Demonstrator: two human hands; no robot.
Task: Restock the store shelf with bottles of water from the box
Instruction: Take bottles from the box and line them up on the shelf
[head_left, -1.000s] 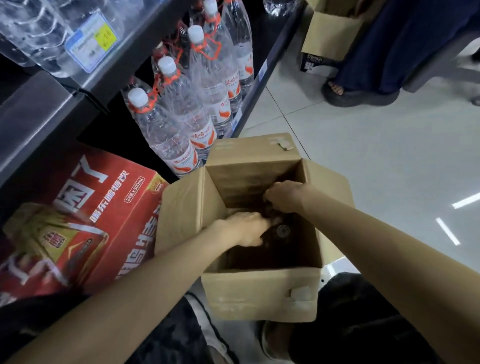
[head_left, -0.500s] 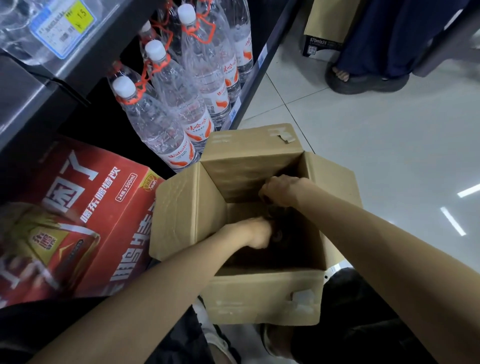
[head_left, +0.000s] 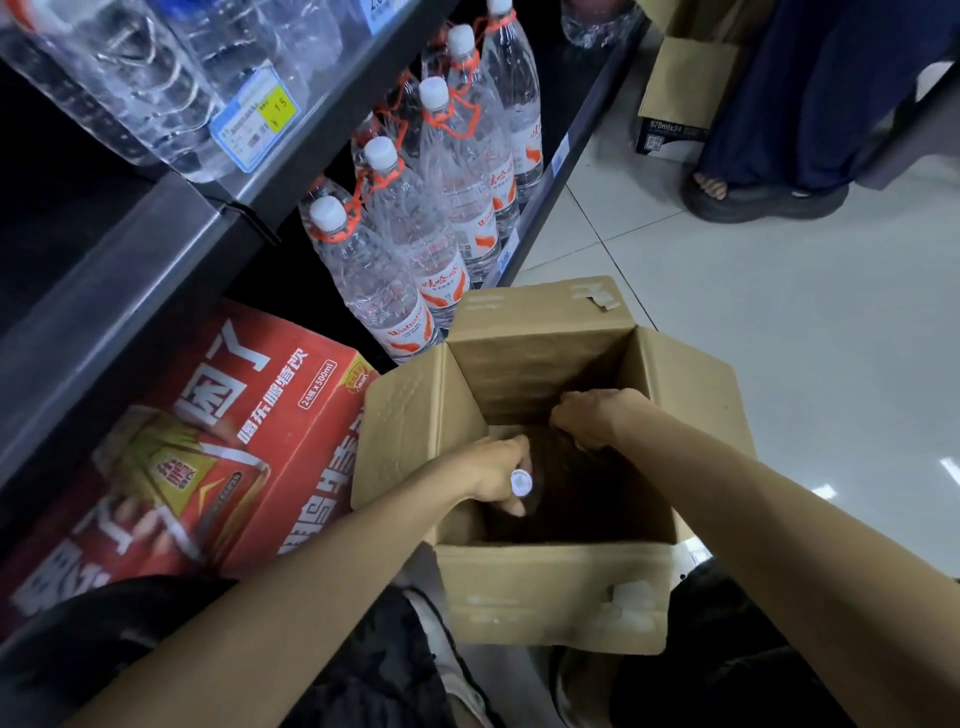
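Note:
An open cardboard box (head_left: 550, 592) stands on the floor between my knees. My left hand (head_left: 493, 475) is inside it, closed around the neck of a water bottle whose white cap (head_left: 521, 482) shows beside my fingers. My right hand (head_left: 592, 418) is curled deeper in the box at its far side; what it grips is hidden in the dark interior. On the bottom shelf (head_left: 530, 228) stand several clear water bottles (head_left: 379, 280) with white caps and orange neck rings.
A red drinks carton (head_left: 208, 447) lies on the bottom shelf left of the box. The upper shelf (head_left: 218, 218) holds large clear bottles and a price tag (head_left: 257, 122). Another person's sandalled foot (head_left: 737, 192) and a second carton (head_left: 680, 98) are on the tiled floor behind.
My left hand has risen inside the box and a white bottle cap now shows beside it. My right hand stays at the far side. The view has tilted up slightly.

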